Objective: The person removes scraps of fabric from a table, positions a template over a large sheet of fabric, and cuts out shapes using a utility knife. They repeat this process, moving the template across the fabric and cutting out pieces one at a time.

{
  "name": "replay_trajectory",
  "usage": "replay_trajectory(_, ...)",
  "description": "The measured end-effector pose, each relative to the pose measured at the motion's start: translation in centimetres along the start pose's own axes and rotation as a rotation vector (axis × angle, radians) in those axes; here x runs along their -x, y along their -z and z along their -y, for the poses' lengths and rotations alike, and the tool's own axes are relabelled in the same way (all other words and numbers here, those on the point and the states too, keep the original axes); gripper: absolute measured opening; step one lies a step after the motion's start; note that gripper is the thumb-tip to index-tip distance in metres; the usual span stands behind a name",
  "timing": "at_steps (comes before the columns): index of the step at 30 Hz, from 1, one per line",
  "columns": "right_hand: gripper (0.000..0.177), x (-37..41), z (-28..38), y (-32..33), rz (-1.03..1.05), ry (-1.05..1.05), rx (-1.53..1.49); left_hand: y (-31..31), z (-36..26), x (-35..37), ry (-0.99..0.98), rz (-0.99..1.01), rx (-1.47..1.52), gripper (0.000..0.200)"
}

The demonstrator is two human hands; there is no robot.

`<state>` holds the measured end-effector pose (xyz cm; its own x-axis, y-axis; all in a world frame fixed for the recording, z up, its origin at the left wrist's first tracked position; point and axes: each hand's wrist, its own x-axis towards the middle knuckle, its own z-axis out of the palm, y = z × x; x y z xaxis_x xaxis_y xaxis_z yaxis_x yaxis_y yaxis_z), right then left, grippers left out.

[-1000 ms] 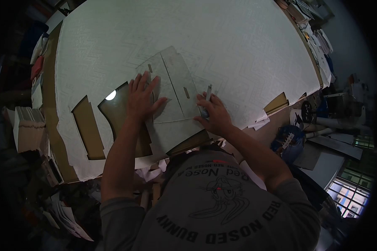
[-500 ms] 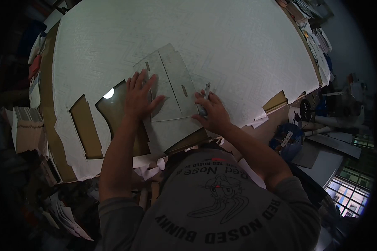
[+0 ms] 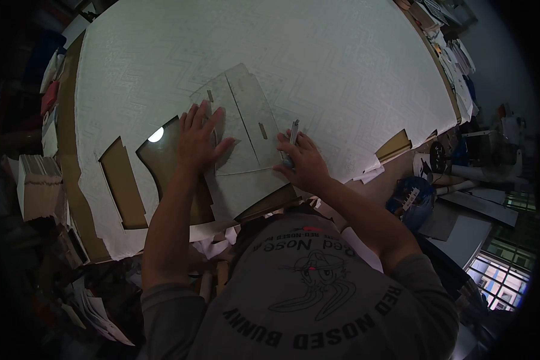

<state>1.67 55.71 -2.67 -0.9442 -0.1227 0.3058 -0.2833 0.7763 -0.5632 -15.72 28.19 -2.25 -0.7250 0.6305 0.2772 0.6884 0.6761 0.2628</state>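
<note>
A clear template (image 3: 243,108) with slots and a dark centre line lies on pale patterned fabric (image 3: 342,72). My left hand (image 3: 199,138) rests flat on the template's left side, fingers spread. At the template's lower right edge, my right hand (image 3: 306,161) is closed around a slim utility knife (image 3: 294,132). The knife's metal end points away from me. Part of its handle is hidden by my fingers.
Openings cut in the fabric show the brown tabletop (image 3: 123,180) on the left. A stack of cards (image 3: 39,180) stands beyond the left edge. Papers (image 3: 456,60) line the far right edge, and a blue object (image 3: 411,201) sits at the lower right.
The template has shifted very slightly to the left. My right hand and the knife have moved a little left too, while my left hand stays in nearly the same place.
</note>
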Motion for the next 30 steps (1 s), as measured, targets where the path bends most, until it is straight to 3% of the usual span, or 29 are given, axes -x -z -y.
replay_trajectory(30, 0.052, 0.07, 0.4, -0.15, -0.008, -0.028, 0.01, -0.14, 0.12, 0.05, 0.012, 0.005, -0.007, 0.078)
